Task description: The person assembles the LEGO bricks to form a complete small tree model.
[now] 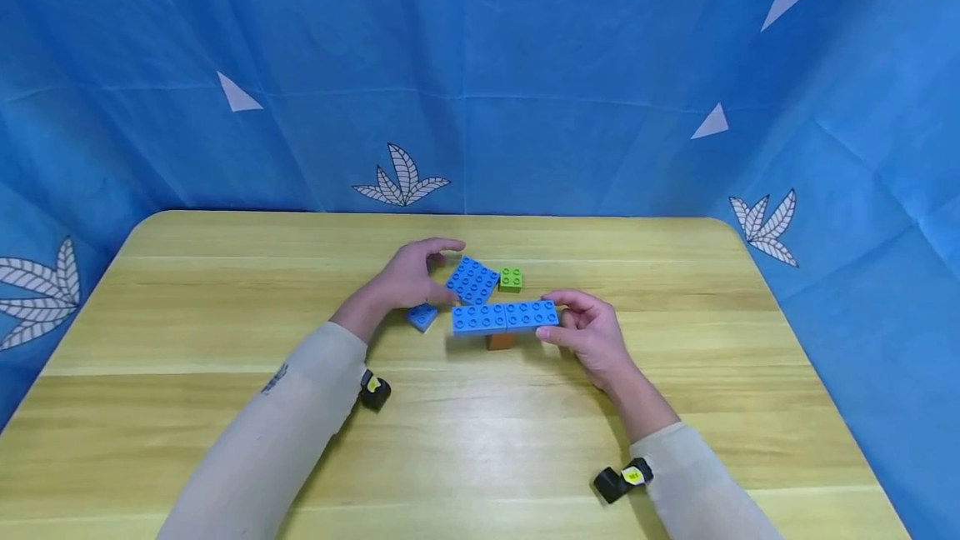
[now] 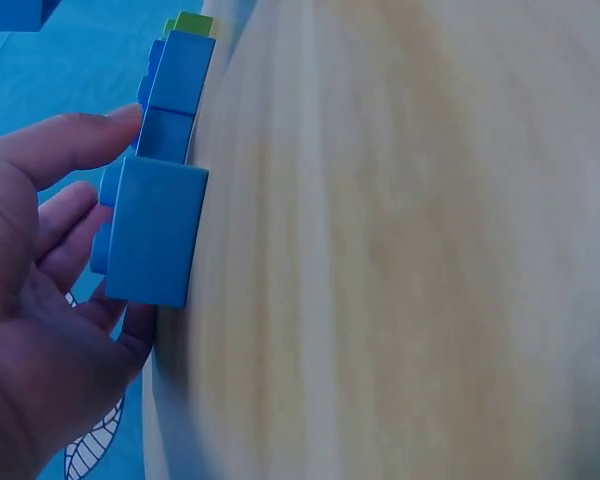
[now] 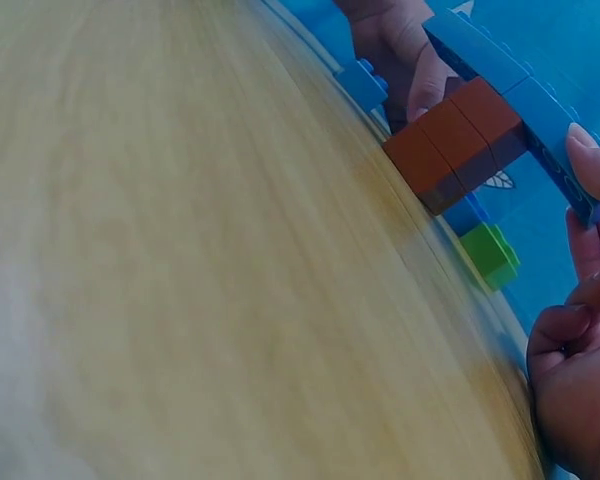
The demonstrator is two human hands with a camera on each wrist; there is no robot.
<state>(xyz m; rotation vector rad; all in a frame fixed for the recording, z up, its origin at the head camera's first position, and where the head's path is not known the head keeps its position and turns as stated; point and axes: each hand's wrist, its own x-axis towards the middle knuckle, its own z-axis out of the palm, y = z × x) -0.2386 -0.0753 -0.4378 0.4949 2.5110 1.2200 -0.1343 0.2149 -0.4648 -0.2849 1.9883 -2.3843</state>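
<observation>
Two long blue bricks (image 1: 506, 317) lie end to end as a bar on top of a short stack of brown bricks (image 3: 455, 145). My right hand (image 1: 588, 335) pinches the bar's right end between thumb and fingers. Nearest to my left hand (image 1: 408, 277) is a small blue brick (image 2: 155, 232) on the table, partly under the hand in the head view. Its fingers are spread and relaxed, pointing toward a square of blue bricks (image 1: 472, 280) behind the bar. The left thumb overlaps that square's edge in the left wrist view.
A small green brick (image 1: 511, 279) stands at the right of the blue square. All of it is on a wooden table (image 1: 480, 457) with rounded back corners. A blue cloth (image 1: 480, 65) with leaf and triangle prints hangs behind the table and at the sides.
</observation>
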